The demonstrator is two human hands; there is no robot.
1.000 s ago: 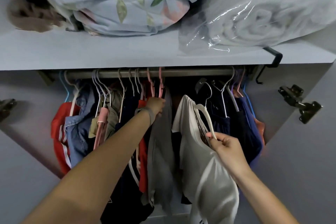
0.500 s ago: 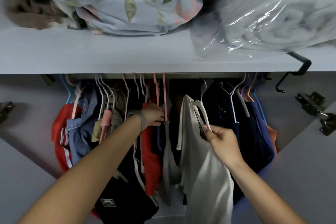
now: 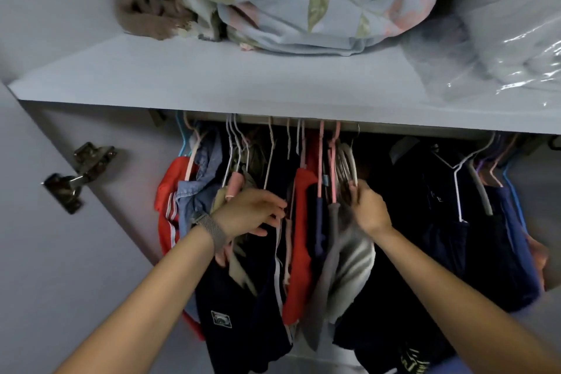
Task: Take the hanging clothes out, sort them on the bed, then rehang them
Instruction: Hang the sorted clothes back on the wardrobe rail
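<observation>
— Where were the grips when you looked?

— Both were inside the wardrobe, under the shelf [image 3: 212, 82]. My right hand [image 3: 368, 209] had its fingers curled round the lower end of a white hanger [image 3: 347, 165], pinching it at the top of a grey-and-white garment [image 3: 349, 264] that hung straight below that grip.

— And the left?

— My left hand [image 3: 250, 215], with a grey wristband [image 3: 212, 229] on the wrist, lay with fingers fairly straight, spread against the dark clothes [image 3: 243, 307]. It pressed on them; I could not see it closed on anything.

— Where did the rest of the clothes hang?

— In a packed row between and beside the two hands: a red top [image 3: 299, 252] and a pink hanger [image 3: 334, 167] sat between the grips, a denim shirt [image 3: 197, 188] and a red-and-white striped garment [image 3: 165, 206] to the left of my left hand, and navy garments [image 3: 498, 246] well to the right of my right hand.

— Anything above?

— A floral blue blanket [image 3: 303, 0] on the shelf, a clear plastic bag [image 3: 501, 48] beside it, and a door hinge [image 3: 77, 176] at the left.
</observation>
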